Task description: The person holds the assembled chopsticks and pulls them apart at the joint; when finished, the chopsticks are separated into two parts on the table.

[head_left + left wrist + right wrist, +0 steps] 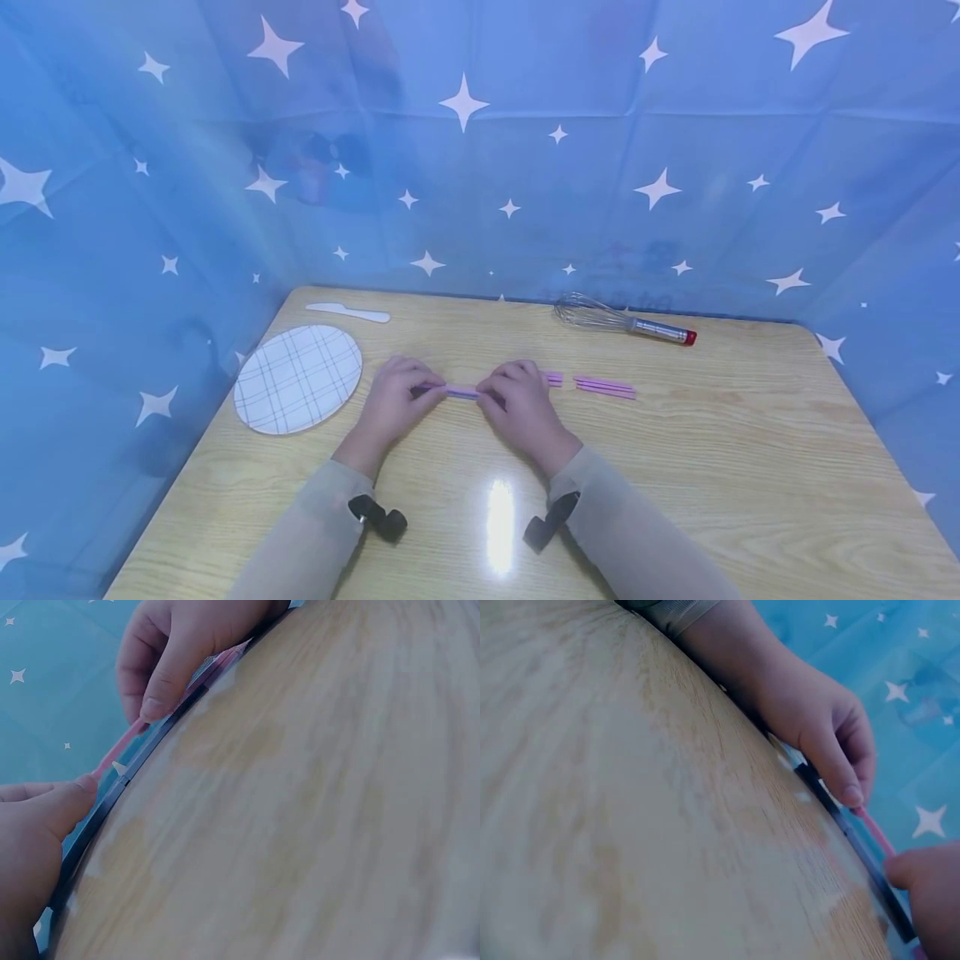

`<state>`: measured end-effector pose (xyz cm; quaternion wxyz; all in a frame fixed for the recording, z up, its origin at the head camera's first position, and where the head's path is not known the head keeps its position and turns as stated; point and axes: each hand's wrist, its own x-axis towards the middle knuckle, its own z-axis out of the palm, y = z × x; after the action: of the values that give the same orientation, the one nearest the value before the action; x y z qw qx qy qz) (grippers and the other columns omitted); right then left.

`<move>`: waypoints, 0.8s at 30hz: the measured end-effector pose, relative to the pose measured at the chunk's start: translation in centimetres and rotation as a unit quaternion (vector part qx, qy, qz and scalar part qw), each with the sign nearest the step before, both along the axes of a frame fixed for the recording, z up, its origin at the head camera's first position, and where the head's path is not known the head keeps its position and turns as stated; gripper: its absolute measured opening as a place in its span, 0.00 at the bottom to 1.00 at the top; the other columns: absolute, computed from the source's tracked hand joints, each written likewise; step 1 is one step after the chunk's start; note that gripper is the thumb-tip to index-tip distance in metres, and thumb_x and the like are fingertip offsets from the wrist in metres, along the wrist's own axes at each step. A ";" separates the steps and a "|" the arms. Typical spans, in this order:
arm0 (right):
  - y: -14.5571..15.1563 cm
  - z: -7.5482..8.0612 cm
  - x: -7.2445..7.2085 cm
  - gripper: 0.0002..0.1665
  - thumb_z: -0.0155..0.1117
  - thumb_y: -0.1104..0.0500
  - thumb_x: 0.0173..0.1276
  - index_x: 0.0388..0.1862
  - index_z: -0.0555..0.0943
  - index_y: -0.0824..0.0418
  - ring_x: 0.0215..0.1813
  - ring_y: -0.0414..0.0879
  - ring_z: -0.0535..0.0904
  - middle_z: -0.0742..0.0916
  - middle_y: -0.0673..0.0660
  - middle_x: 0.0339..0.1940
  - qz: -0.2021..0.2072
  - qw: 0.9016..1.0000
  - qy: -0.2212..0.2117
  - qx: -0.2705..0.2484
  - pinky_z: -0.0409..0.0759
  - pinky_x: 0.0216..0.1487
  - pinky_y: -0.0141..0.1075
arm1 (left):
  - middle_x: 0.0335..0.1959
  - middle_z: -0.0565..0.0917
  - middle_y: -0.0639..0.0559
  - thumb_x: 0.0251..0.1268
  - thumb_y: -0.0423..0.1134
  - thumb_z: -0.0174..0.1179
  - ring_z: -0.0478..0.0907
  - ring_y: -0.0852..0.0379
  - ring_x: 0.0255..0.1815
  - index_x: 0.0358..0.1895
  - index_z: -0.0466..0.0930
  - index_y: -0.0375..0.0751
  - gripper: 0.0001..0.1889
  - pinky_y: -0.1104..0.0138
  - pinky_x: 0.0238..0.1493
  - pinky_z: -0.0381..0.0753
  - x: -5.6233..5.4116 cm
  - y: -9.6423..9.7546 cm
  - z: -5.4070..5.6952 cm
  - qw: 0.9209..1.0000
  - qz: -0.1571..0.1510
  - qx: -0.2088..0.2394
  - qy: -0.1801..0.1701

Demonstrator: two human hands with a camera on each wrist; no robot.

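A thin pink stick [461,392] stretches between both hands in the head view; whether it is a straw or a solid rod I cannot tell. My left hand [392,406] pinches its left end between thumb and fingers. The other end is pinched by my right hand [522,410]. In the left wrist view the stick [120,747] slants up from the left thumb to the right hand [176,656]. Beside the right hand lie short pink sticks [553,379], partly hidden by it, and farther right another group of pink sticks [604,387].
A white oval board with a grid pattern [298,379] lies left of the left hand. Behind it is a white knife [348,312]. A whisk [626,322] with a red-tipped handle rests near the table's back edge. A blue starry curtain [480,183] surrounds the wooden table [735,467].
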<state>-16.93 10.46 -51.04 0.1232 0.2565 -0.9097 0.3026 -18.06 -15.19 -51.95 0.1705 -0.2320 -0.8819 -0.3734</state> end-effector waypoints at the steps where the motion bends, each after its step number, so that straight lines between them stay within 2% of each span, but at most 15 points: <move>1: 0.0 0.0 0.0 0.05 0.73 0.53 0.75 0.45 0.92 0.49 0.59 0.50 0.73 0.87 0.45 0.46 -0.001 1.000 0.003 -0.003 0.66 0.63 0.54 | 0.40 0.88 0.62 0.63 0.45 0.79 0.79 0.57 0.46 0.41 0.94 0.50 0.07 0.55 0.54 0.75 0.0 0.0 0.0 1.000 -0.001 0.001 0.002; 6: 0.1 0.2 0.0 0.05 0.71 0.51 0.76 0.45 0.91 0.47 0.57 0.48 0.73 0.87 0.42 0.43 -0.011 1.000 0.011 -0.019 0.65 0.64 0.51 | 0.40 0.88 0.64 0.64 0.47 0.78 0.78 0.58 0.47 0.42 0.93 0.52 0.07 0.54 0.56 0.74 0.0 0.1 0.3 1.000 -0.001 0.002 0.005; 12: 0.5 0.5 0.5 0.05 0.71 0.53 0.76 0.44 0.91 0.50 0.57 0.49 0.74 0.88 0.45 0.44 -0.025 0.999 0.021 -0.040 0.67 0.64 0.47 | 0.42 0.89 0.63 0.68 0.51 0.74 0.78 0.59 0.47 0.45 0.92 0.52 0.10 0.56 0.56 0.75 0.2 0.3 0.1 1.000 0.008 -0.005 0.006; 19: 1.1 0.6 0.8 0.03 0.74 0.55 0.74 0.44 0.91 0.51 0.57 0.51 0.75 0.89 0.46 0.45 -0.041 0.996 0.044 -0.067 0.68 0.61 0.51 | 0.42 0.90 0.62 0.69 0.49 0.74 0.80 0.57 0.48 0.45 0.92 0.51 0.09 0.53 0.58 0.75 0.3 0.5 0.1 1.000 0.019 -0.006 0.024; 24: 1.9 0.3 0.9 0.05 0.75 0.54 0.73 0.44 0.91 0.51 0.57 0.51 0.76 0.90 0.48 0.46 -0.049 0.994 0.056 -0.074 0.68 0.62 0.53 | 0.41 0.90 0.59 0.67 0.47 0.76 0.81 0.55 0.47 0.42 0.92 0.50 0.07 0.52 0.59 0.76 0.3 0.9 0.1 0.998 0.013 -0.005 0.057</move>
<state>-16.02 12.39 -50.70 0.2071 0.2186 -0.8878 0.3480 -17.79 -14.26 -51.85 0.2245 -0.2425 -0.8753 -0.3530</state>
